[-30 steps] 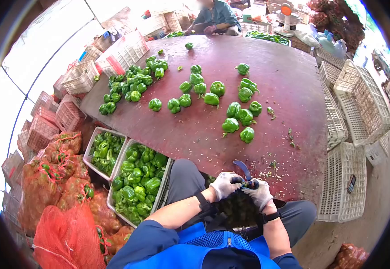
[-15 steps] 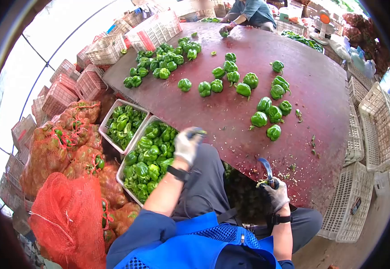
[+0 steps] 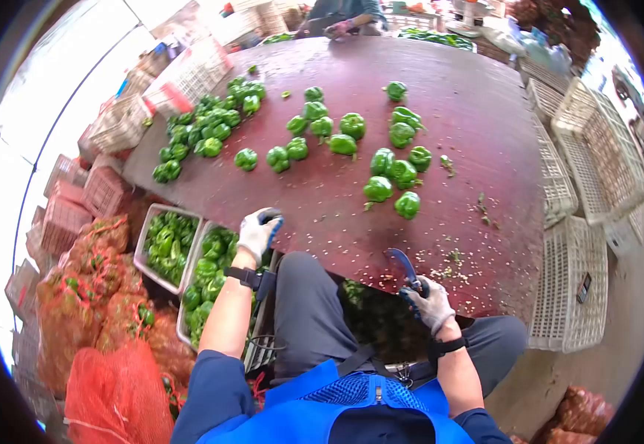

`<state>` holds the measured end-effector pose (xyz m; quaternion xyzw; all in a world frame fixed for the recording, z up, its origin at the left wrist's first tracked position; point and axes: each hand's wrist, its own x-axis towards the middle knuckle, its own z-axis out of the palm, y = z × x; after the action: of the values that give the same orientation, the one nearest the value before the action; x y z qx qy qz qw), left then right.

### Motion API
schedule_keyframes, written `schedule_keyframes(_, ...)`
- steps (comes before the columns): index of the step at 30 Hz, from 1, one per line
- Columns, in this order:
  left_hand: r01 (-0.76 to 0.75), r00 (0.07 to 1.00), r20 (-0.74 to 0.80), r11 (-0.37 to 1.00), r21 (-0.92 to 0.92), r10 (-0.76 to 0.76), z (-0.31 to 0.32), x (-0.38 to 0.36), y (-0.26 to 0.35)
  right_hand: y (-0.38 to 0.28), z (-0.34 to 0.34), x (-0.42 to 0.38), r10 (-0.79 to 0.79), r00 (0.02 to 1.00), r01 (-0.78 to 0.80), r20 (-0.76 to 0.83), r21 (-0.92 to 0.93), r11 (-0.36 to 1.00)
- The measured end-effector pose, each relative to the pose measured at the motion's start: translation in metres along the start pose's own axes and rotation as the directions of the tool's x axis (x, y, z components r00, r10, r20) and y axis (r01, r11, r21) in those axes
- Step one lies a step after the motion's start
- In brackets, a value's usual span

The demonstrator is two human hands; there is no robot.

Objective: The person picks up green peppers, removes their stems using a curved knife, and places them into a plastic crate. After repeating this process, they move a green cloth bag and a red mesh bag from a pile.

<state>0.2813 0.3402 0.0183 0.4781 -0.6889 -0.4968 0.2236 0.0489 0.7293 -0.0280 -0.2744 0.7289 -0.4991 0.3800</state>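
My right hand (image 3: pixel 429 303), in a white glove, grips a curved blue knife (image 3: pixel 403 266) whose blade points up over the near edge of the dark red table (image 3: pixel 477 111). My gloved left hand (image 3: pixel 257 231) hovers at the table's near left edge, just above a white crate (image 3: pixel 189 285) full of green peppers; its fingers are loosely apart and nothing shows in it. The nearest loose green peppers (image 3: pixel 393 185) lie in a small cluster on the table beyond both hands.
A second crate of peppers (image 3: pixel 165 244) stands left of the first. Red mesh sacks (image 3: pixel 107 318) pile at lower left. White baskets (image 3: pixel 581 192) line the right side. Another person's hands (image 3: pixel 336 28) work at the far end. A pepper heap (image 3: pixel 203 129) covers the table's far left.
My left hand went from meeting the right at the knife, out over the pepper crate, and now hangs there with nothing in it. The right hand keeps the knife raised.
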Motion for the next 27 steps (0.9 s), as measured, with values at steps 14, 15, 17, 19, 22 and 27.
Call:
schedule_keyframes(14, -0.316, 0.949, 0.204, 0.748, 0.584, 0.242, 0.247, 0.043, 0.081, -0.006, -0.009, 0.004, 0.039, 0.975, -0.014, -0.217, 0.114, 0.993)
schedule_keyframes(15, -0.293, 0.956, 0.178, 0.753, 0.589, 0.233, 0.247, 0.046, 0.078, -0.008, -0.011, 0.004, 0.03, 0.975, -0.004, -0.22, 0.116, 0.993)
schedule_keyframes(17, -0.315, 0.949, 0.181, 0.747, 0.586, 0.258, 0.239, 0.046, 0.067, -0.011, -0.011, 0.005, 0.011, 0.975, 0.016, -0.223, 0.12, 0.993)
schedule_keyframes(19, -0.426, 0.905, 0.246, 0.73, 0.535, 0.347, 0.224, 0.039, 0.058, -0.011, -0.011, 0.006, 0.005, 0.973, 0.029, -0.231, 0.142, 0.989)
schedule_keyframes(22, -0.633, 0.774, 0.408, 0.627, 0.454, 0.485, 0.201, 0.013, 0.048, -0.009, -0.007, 0.007, 0.01, 0.976, 0.011, -0.219, 0.094, 0.996)
schedule_keyframes(27, -0.802, 0.52, 0.698, 0.562, 0.201, 0.493, 0.192, -0.028, 0.052, 0.001, -0.002, 0.01, -0.008, 0.968, 0.021, -0.253, 0.049, 0.999)
